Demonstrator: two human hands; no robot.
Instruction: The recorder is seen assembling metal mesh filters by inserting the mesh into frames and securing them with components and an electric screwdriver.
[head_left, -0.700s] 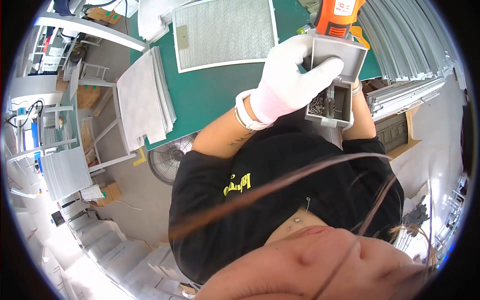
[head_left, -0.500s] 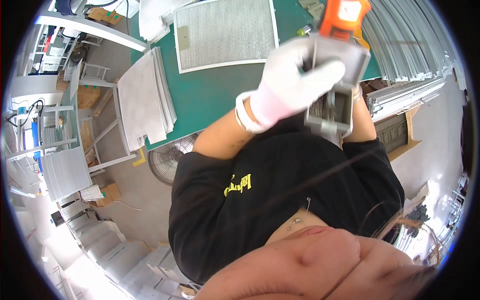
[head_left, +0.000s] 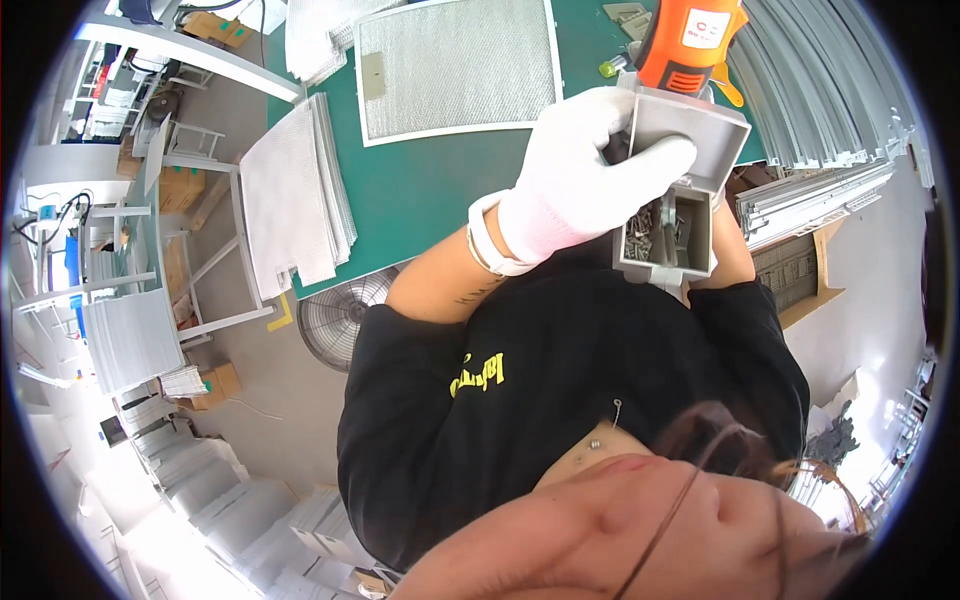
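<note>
My left hand (head_left: pixel 600 165), in a white and pink glove, is closed on a small grey hinged box (head_left: pixel 665 272), its thumb lying across the raised lid (head_left: pixel 690 140). The box stands open and shows compartments with many small metal fasteners (head_left: pixel 640 235), too small to name exactly. Directly beyond the lid is an orange power tool (head_left: pixel 688 50) with a white label; whether it is joined to the box is hidden. My right forearm (head_left: pixel 735 250) reaches up behind the box. Only a sliver of that hand's glove shows, its fingers hidden.
On the green table (head_left: pixel 400 200) lies a framed metal mesh panel (head_left: pixel 460 75). A stack of mesh sheets (head_left: pixel 295 190) overhangs the left edge. Long metal strips (head_left: pixel 820 80) are piled at the right. A green-tipped item (head_left: pixel 613 66) sits near the tool. A floor fan (head_left: pixel 345 320) stands below.
The orange tool has come lower into view. The open box has tilted and shifted slightly right, showing more of the fasteners inside. My left hand keeps its hold.
</note>
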